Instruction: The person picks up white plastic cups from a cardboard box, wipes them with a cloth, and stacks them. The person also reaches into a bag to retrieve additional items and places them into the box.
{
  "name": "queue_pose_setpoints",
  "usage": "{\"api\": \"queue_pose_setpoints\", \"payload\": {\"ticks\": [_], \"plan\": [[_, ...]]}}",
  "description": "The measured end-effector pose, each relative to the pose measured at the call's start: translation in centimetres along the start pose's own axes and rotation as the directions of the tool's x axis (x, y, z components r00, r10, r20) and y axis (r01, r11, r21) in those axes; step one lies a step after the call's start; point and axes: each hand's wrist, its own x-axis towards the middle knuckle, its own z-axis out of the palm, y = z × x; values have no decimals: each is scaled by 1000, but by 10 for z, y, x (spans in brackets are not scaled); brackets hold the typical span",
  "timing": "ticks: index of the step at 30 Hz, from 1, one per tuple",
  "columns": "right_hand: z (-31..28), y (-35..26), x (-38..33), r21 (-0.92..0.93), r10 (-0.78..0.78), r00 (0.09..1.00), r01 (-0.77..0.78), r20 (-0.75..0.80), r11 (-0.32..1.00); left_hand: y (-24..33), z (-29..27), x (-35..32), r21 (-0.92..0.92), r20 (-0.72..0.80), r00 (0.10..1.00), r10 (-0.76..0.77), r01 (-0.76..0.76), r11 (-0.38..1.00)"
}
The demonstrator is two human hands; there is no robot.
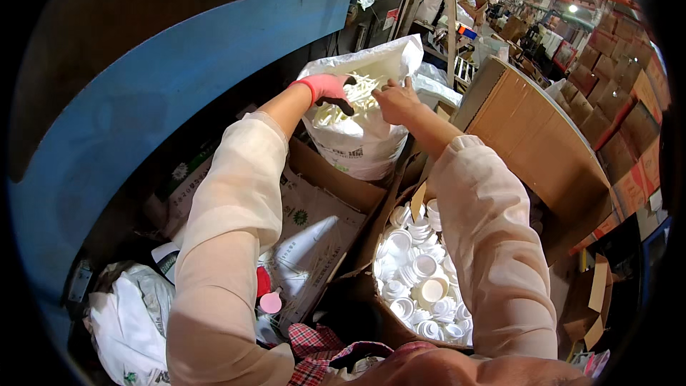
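A white woven sack [357, 146] stands upright ahead of me, its mouth wide. Thin pale plastic sticks [363, 89] fill it to near the top. My left hand [330, 93], in a pink glove with dark fingertips, reaches over the sack's left side. Its fingers are apart and curved above the sticks, with nothing visible between them. My bare right hand [399, 102] is at the right side of the sack's mouth, fingers spread and pointing toward the sticks. Whether it touches the sack cannot be made out.
A cardboard box [371, 243] of white plastic caps [421, 264] stands below my right forearm. Flattened sacks [307, 232] lie in a box to its left. A blue machine panel [107, 129] curves along the left. A large carton [536, 143] rises on the right.
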Motion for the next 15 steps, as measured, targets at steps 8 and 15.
{"api": "queue_pose_setpoints", "payload": {"ticks": [8,15], "plan": [[-36,47,-13,33,-370,920,369,130,929,9,24,20,174,-35,988,148,-140,975],[-33,26,-54,155,-103,977,74,186,985,36,-28,-6,-295,150,971,186,-135,946]]}}
